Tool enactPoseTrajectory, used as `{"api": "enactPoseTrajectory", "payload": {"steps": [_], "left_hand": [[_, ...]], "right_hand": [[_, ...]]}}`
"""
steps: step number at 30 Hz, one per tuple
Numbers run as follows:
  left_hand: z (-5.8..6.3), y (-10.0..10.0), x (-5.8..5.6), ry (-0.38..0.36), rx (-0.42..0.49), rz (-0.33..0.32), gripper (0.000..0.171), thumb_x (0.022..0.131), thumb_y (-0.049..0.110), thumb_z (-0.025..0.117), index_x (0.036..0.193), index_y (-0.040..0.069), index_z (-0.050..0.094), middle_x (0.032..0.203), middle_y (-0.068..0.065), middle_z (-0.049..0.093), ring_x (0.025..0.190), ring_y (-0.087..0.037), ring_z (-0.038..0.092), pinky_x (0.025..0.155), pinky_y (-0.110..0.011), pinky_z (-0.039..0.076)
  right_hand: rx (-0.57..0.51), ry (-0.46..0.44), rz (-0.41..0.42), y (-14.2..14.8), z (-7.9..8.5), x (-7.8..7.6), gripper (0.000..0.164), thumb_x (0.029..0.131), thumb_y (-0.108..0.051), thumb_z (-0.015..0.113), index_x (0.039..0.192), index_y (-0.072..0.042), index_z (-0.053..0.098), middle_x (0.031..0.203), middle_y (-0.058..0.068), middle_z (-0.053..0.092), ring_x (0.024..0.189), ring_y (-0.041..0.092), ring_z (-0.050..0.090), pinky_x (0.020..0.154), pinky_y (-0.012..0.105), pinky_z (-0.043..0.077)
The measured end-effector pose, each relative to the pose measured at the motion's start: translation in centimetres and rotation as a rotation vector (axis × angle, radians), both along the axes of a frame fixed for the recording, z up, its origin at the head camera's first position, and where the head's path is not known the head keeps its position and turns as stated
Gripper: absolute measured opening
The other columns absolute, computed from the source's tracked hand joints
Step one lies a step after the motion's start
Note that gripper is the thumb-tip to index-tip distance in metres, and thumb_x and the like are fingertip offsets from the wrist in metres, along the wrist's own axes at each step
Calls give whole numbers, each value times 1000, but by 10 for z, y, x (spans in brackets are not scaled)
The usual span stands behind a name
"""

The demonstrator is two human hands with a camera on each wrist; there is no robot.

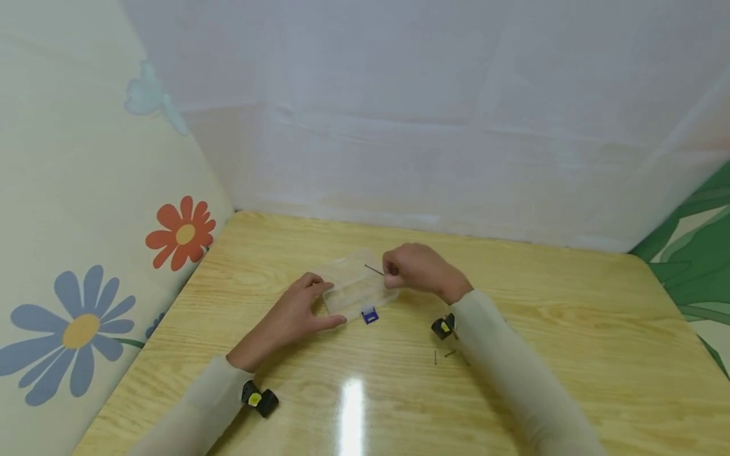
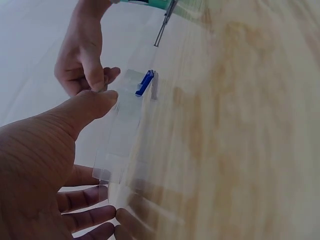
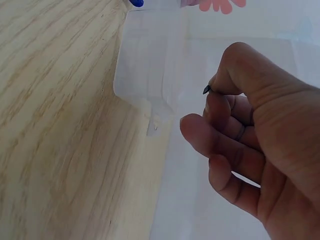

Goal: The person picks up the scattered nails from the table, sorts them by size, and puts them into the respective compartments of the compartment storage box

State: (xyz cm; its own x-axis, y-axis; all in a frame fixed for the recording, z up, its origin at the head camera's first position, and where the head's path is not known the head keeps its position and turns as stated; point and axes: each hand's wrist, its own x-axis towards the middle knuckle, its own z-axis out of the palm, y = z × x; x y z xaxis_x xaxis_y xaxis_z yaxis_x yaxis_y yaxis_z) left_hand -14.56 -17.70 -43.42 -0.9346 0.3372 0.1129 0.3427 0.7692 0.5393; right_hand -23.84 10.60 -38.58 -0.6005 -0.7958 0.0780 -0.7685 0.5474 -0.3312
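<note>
A clear plastic case point(image 1: 355, 296) with a blue latch point(image 1: 370, 315) at its front lies on the table, and it appears to have its lid folded back. My left hand point(image 1: 296, 310) is at the case's left end, thumb along the front edge and straight fingers spread by the end wall point(image 2: 107, 175). Above the case's right side, my right hand point(image 1: 419, 269) pinches a thin dark screw point(image 1: 373, 270) between thumb and index finger. Only the screw's dark tip point(image 3: 206, 89) shows in the right wrist view. What the case contains cannot be made out.
Several dark screws point(image 1: 435, 357) lie on the wooden table point(image 1: 570, 342), near the right forearm. A white cloth point(image 1: 365, 158) hangs behind the table. At the left stands a flower-patterned panel point(image 1: 68, 221), and green leaves point(image 1: 684, 259) show on the right one.
</note>
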Motion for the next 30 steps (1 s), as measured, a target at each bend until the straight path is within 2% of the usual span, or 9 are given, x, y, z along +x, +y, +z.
{"api": "enactPoseTrajectory", "payload": {"steps": [7,12,17,25,30], "left_hand": [[-1,0,-3,8,2,-26,78,84,48,84,137,-5,62,125,-14,56,107,-29,56,91,-47,48],[0,-1,-3,-4,4,-34,77,84,46,84,137,-5,62,126,-15,55,108,-31,55,91,-47,48],[-1,1,-3,-9,8,-35,76,83,43,85,137,-5,63,125,-15,56,108,-31,55,90,-48,48],[-1,2,-3,-10,-20,-28,76,82,43,85,137,-5,63,128,-16,55,110,-33,54,91,-49,49],[0,2,-3,-10,-32,-35,77,82,42,86,138,-4,62,130,-17,54,111,-33,54,91,-49,48]], "right_hand": [[10,-23,-5,-8,1,-3,17,87,-4,61,80,-19,62,71,-8,56,62,8,47,64,29,43],[20,-54,-9,-11,3,-1,17,90,-5,61,82,-19,63,72,-8,57,62,8,48,64,30,43],[40,-42,-27,-9,2,1,15,94,-9,64,83,-19,65,74,-10,58,64,8,50,65,29,45],[-5,-17,-58,11,3,5,17,96,-8,63,83,-19,63,77,-7,57,68,10,50,66,32,43],[-33,-55,-119,32,7,10,16,98,-9,61,86,-19,66,79,-8,59,69,11,50,67,33,43]]}}
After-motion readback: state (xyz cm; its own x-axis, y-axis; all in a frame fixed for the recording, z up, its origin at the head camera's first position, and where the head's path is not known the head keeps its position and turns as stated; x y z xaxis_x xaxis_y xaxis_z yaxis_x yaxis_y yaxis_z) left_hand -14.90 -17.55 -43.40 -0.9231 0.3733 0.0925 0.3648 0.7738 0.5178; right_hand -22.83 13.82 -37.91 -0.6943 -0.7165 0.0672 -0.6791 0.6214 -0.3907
